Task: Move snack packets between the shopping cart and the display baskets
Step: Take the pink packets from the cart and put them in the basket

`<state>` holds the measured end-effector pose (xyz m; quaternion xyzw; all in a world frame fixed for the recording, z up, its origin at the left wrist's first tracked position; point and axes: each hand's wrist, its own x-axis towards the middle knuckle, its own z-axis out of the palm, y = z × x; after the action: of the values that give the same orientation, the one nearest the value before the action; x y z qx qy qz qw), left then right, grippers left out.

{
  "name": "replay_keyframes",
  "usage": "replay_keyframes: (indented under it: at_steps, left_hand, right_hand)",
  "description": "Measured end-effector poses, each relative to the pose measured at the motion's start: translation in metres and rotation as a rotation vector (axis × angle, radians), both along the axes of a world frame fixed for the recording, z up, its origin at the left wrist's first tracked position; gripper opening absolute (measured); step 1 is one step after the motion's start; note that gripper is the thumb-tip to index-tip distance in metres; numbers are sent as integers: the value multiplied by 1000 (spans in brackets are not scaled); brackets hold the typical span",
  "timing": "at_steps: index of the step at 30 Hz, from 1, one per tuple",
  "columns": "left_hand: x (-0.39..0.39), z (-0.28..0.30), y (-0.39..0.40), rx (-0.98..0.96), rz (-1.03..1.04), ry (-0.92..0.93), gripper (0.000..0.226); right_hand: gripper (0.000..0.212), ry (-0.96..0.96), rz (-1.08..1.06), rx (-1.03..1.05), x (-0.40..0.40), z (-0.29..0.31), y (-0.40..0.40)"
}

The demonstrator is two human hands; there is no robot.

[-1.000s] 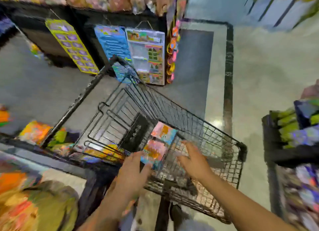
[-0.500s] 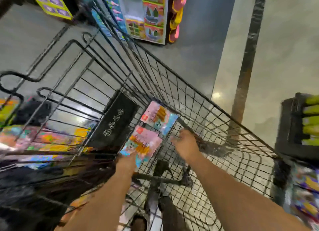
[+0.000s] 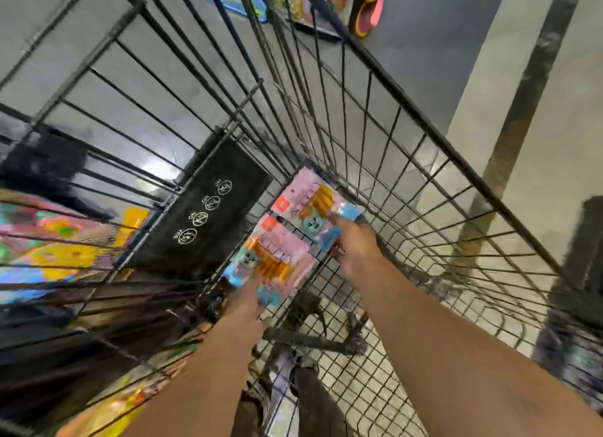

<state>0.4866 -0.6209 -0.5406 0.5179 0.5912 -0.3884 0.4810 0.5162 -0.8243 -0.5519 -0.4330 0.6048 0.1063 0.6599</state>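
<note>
Two pink snack packets lie inside the black wire shopping cart (image 3: 424,120), against its folded child-seat flap. My right hand (image 3: 355,250) is at the lower right corner of the far packet (image 3: 313,201), one finger laid over its face and the others curled at its edge. My left hand (image 3: 248,306) reaches the bottom edge of the near packet (image 3: 277,257); its fingertips are blurred and partly hidden by the packet. Both forearms stretch down into the cart.
A black flap with white warning icons (image 3: 202,214) stands left of the packets. Through the cart's left wall show display baskets of colourful packets (image 3: 55,250). Hanging goods (image 3: 368,9) lie beyond the cart's front. A dark basket rack (image 3: 587,241) stands at the right.
The view has dropped closer into the cart. Both hands have moved forward onto the packets: the right to the far packet's corner, the left to the near packet's bottom edge.
</note>
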Motion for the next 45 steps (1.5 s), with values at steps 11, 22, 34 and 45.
replay_keyframes:
  at_steps: [11,22,34,45]
  left_hand:
    - [6,-8,-11,-78,110,-15,47]
    - [1,-13,-3,192,-58,-76,52]
    - [-22,139,-12,37,50,-457,33]
    - [-82,382,86,-67,-117,-916,32]
  right_hand:
    - [45,18,15,152,27,0,8]
    - [26,-69,-92,6,18,19,15]
    - [27,-192,-152,51,-102,177,12]
    - [34,-529,34,31,-153,396,47]
